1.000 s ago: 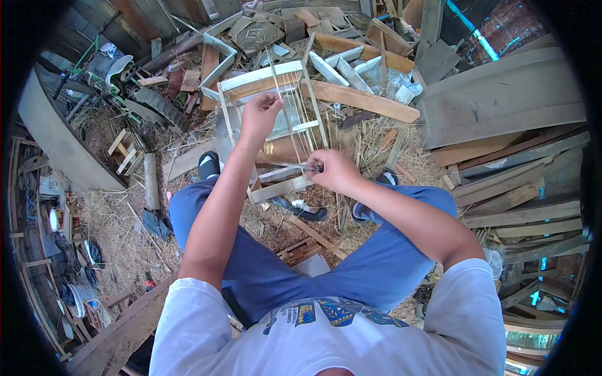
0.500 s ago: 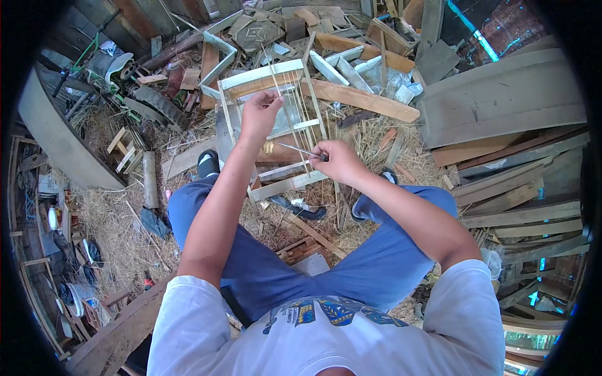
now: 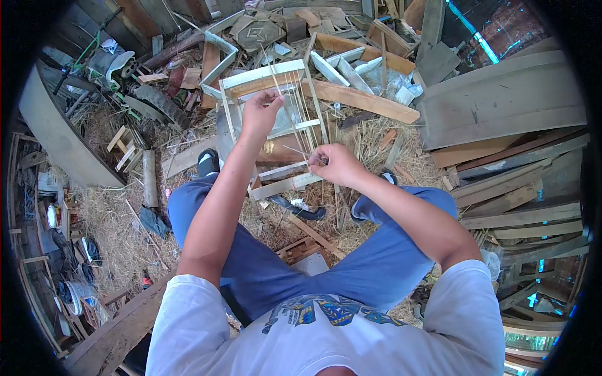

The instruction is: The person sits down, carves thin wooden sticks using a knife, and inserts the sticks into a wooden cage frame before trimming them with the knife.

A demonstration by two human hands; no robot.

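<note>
My left hand (image 3: 262, 113) pinches a thin wooden stick (image 3: 273, 70) that runs lengthwise over a pale wooden frame (image 3: 257, 76). Thumb and fingers close on it near the frame's upper middle. Lower right, my right hand (image 3: 337, 164) is closed around a slim knife-like tool (image 3: 295, 150); its narrow end points left across the frame, and the handle is hidden in the fist. Several thin sticks (image 3: 305, 105) span the right half of the frame between its crosspieces. The stick's lower end passes close to my right hand; whether they touch I cannot tell.
Scrap boards (image 3: 360, 100) and white-painted wood pieces (image 3: 218, 44) lie beyond the frame. Stacked planks (image 3: 520, 197) and a curved panel (image 3: 501, 94) stand at right. A machine with a tyre (image 3: 160, 103) is at left. Straw (image 3: 125, 219) covers the floor.
My right hand has shifted slightly left, and the tool has turned, with less of its length showing. The left hand stays at the same spot on the stick.
</note>
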